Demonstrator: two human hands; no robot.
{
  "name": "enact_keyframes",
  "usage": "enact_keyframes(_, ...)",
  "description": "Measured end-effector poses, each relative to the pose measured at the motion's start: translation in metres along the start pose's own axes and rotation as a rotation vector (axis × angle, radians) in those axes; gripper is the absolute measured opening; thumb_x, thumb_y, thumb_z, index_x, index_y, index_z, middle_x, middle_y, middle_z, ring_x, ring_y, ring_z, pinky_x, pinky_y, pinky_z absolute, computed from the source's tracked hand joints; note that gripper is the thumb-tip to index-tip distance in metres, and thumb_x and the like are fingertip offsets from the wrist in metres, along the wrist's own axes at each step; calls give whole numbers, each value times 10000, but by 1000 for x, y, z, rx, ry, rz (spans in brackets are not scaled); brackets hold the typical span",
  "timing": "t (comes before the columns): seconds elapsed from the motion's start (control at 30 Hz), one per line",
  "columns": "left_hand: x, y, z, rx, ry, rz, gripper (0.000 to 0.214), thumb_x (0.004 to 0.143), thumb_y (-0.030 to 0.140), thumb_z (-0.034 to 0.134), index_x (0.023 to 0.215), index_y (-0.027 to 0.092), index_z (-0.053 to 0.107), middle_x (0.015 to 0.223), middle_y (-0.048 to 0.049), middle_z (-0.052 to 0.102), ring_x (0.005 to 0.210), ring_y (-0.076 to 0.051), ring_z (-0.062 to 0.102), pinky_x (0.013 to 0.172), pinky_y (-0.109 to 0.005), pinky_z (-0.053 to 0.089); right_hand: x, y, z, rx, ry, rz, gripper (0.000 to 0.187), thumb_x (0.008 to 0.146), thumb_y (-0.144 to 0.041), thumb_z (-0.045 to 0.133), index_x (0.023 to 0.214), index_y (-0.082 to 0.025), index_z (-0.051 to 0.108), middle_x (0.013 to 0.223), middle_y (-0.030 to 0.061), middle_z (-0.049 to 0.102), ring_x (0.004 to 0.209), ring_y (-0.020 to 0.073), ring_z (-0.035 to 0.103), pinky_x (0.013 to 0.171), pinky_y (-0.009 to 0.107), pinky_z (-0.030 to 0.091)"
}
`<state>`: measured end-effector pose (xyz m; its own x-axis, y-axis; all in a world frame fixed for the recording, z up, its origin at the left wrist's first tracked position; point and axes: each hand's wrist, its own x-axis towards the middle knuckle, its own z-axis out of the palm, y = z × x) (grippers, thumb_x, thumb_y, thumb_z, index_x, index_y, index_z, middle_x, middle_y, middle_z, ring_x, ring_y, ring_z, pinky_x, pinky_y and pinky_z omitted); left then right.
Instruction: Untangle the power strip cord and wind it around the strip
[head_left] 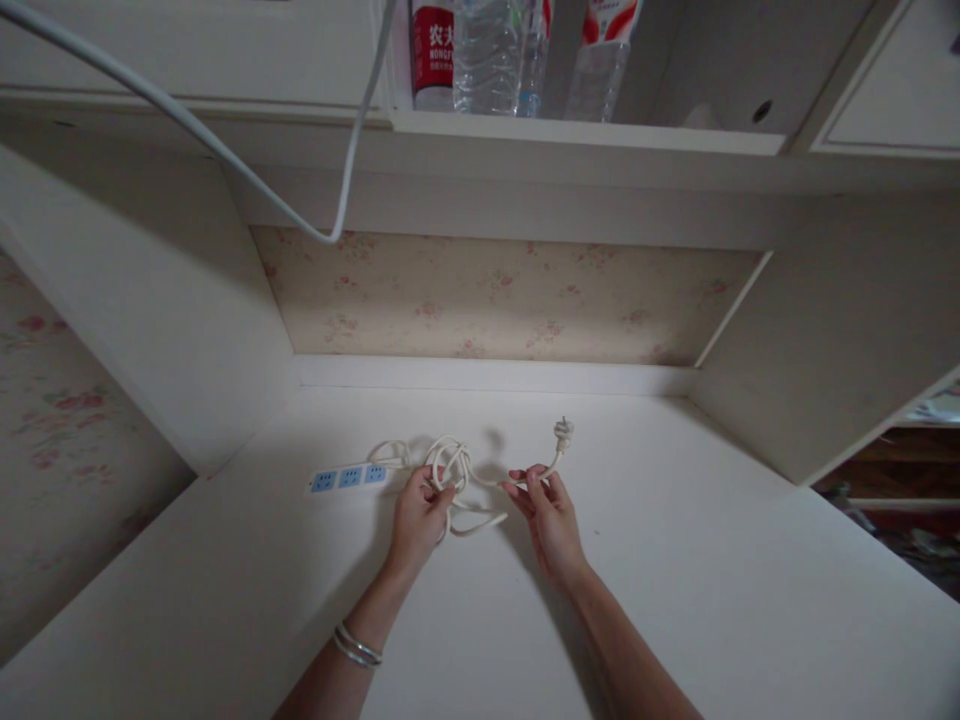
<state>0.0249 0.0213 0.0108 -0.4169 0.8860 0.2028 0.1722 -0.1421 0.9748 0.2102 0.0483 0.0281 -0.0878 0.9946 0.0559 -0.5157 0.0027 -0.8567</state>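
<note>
Fingers of my left hand (418,510) are gripping a coiled white cord (465,461), the thumb pressing against its loops, while my right hand (553,520) is pinching a single length of that cord between thumb and fingertips. Just past those right fingertips, at one o'clock, the plug (563,432) is pointing upward, its prongs showing. From my left hand the cord is trailing a loose bend toward four o'clock; I cannot tell whether that bend is touching the white desk (675,560). Near my left fingers, at ten o'clock, the power strip (349,478) is lying on the desk, its blue sockets facing up. Two silver bangles (358,646) are circling my left wrist, at seven o'clock. Farther out, at twelve, a floral panel (502,300) is spanning the back of the desk, and above it a shelf (585,130) is holding clear plastic bottles (487,60), some bearing red labels. High at eleven o'clock, a pale cable (347,178) is hanging in a sharp bend.
</note>
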Motion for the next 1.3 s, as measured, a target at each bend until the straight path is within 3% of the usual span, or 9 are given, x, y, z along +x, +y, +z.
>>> enact_keyframes(0.23,0,5,-2,-2,18,48,265,780,413,630,847,164,569,739,5,594,611,-108,543,570,-194,407,-5,11,8,63,-60,144,279,770,-425,706,878,-222,549,1090,28,655,992,180,641,966,355,441)
enact_keyframes(0.37,-1,14,-5,94,1,63,270,828,432,572,796,164,586,682,16,543,602,-107,505,564,-198,398,-6,15,9,80,-82,169,272,763,-416,718,857,-205,573,1079,45,669,1017,183,636,994,345,417)
enact_keyframes(0.5,-2,21,-6,129,-50,103,384,885,443,475,609,175,493,641,15,490,590,-106,487,552,-201,388,-6,19,13,117,-65,208,274,720,-397,761,814,-185,615,1086,61,673,1044,191,629,998,344,418)
enact_keyframes(0.6,-4,22,-4,142,-82,128,389,890,424,470,590,176,468,623,25,468,581,-99,477,552,-197,379,-3,21,16,201,-56,227,265,695,-372,787,812,-187,637,1093,47,675,1027,189,639,999,355,426)
enact_keyframes(0.77,-6,18,1,54,-18,28,302,842,472,519,794,174,526,615,41,517,494,-89,461,486,-191,367,6,15,11,340,0,250,239,681,-302,807,807,-199,631,1096,36,679,986,186,660,980,347,463)
enact_keyframes(1.0,-6,21,5,-17,11,-15,431,790,461,584,1101,174,502,735,13,612,510,-91,508,491,-193,403,10,8,6,356,-28,223,207,722,-278,777,847,-203,630,1156,54,657,1013,189,652,957,320,495)
enact_keyframes(1.17,-8,26,-2,119,28,81,391,844,382,535,1179,181,536,841,-20,628,616,-119,561,588,-224,449,6,2,9,357,-89,239,201,743,-289,761,870,-203,632,1173,56,652,1024,179,647,974,309,475)
enact_keyframes(1.3,-9,29,-7,195,3,188,294,885,342,470,1074,200,645,1043,-62,646,940,-173,601,828,-264,458,4,-1,12,337,-122,246,222,730,-298,773,874,-203,632,1170,60,653,1008,170,650,963,304,471)
